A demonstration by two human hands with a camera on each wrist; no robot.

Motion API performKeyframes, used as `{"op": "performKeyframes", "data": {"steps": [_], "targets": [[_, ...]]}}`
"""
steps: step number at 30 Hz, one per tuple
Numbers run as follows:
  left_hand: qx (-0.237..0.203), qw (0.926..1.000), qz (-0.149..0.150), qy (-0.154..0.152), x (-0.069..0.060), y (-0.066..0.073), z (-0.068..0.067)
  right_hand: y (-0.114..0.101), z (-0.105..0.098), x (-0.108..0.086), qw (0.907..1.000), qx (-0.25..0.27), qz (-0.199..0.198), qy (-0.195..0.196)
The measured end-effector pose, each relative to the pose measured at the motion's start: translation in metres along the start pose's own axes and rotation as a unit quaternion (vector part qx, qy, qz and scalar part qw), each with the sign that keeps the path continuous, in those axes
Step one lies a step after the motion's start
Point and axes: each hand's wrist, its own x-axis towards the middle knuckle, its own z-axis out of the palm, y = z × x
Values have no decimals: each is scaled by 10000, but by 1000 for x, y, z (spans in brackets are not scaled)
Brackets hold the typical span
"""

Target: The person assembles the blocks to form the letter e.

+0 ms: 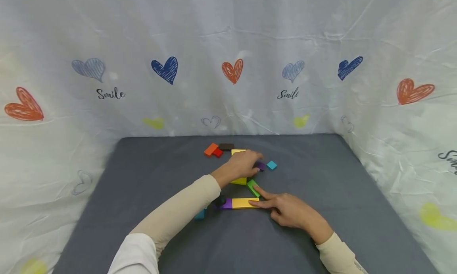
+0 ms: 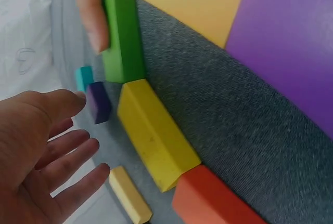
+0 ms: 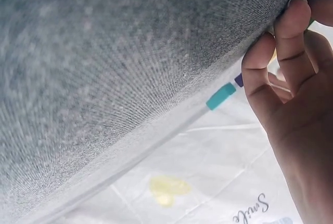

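My left hand [image 1: 244,163] hovers over a yellow block [image 1: 239,181], its thumb near a small dark purple block [image 1: 262,166]. In the left wrist view nothing sits between its loosely spread fingers. One extended finger of my right hand [image 1: 290,210] touches a green block [image 1: 253,188]; another rests on an orange-yellow block [image 1: 244,203]. That block's left end meets a purple block [image 1: 226,204]. The green block [image 2: 125,37] stands end to end with a yellow block [image 2: 156,135], which touches a red block [image 2: 213,198] in the left wrist view.
A cyan block [image 1: 271,165] lies right of the dark purple one. Orange [image 1: 211,149], red [image 1: 217,152] and dark brown [image 1: 226,147] blocks lie at the back. My left forearm partly covers a blue block [image 1: 200,214]. A heart-printed curtain [image 1: 192,107] borders the grey table [image 1: 321,178].
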Motion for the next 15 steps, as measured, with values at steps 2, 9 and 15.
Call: {"op": "performKeyframes", "data": {"steps": [2,9,15], "targets": [[-13,10000,17,-57,2,-2,4,0,1,1,10000,20,6,-26],[227,9997,39,-40,14,-5,13,0,0,4,9999,42,62,-84],[373,9993,11,48,21,-1,17,2,1,1,9999,165,19,-30]]}}
